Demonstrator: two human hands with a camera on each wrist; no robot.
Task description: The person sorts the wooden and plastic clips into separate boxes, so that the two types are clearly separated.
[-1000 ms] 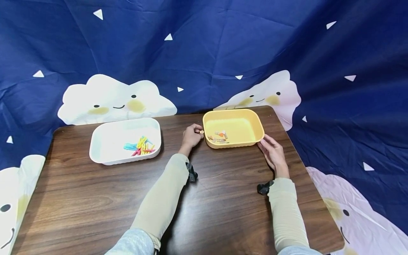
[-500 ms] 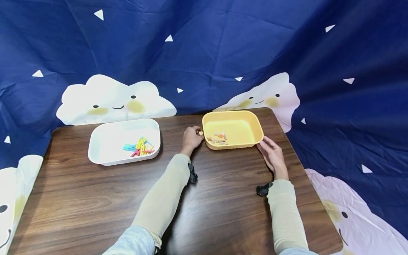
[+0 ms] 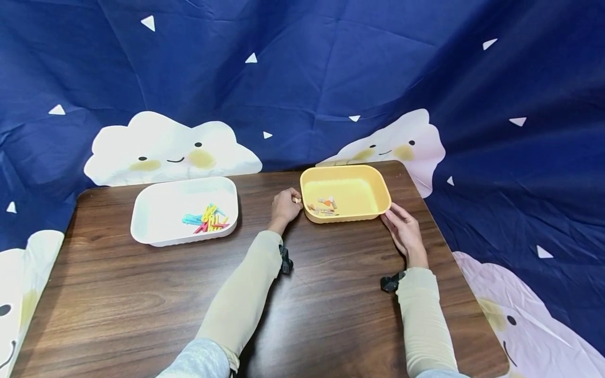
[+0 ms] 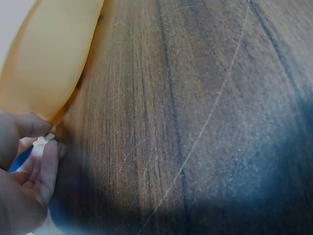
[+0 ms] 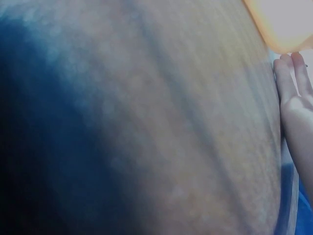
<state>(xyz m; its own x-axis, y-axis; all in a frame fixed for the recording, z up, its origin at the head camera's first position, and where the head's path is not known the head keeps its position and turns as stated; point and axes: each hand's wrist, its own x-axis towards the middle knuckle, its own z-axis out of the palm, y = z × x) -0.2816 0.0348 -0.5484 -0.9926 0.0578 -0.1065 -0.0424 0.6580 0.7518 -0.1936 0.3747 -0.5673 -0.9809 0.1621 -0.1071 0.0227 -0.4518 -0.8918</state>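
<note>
My left hand [image 3: 285, 207] is beside the near left corner of a yellow basket [image 3: 364, 197]. Between thumb and finger it pinches a small pale clip [image 4: 44, 139], largely covered by the fingers. Several small clips [image 3: 326, 210], some pale and one with an orange part, lie at the left end inside the basket. At its near right corner, my right hand [image 3: 404, 229] touches the outer wall with extended fingers; the right wrist view shows the fingertips against the yellow wall [image 5: 288, 29].
A white basket [image 3: 160, 210] stands on the left of the brown wooden table [image 3: 142, 294]. Blue, yellow and red clothespins [image 3: 208, 218] are heaped in its near right part. Behind the table hangs a dark blue cloth [image 3: 293, 68] printed with clouds.
The clip in my left hand has turned slightly between the fingers, its round pale face giving way to a side. The right hand and both baskets have barely shifted in view.
</note>
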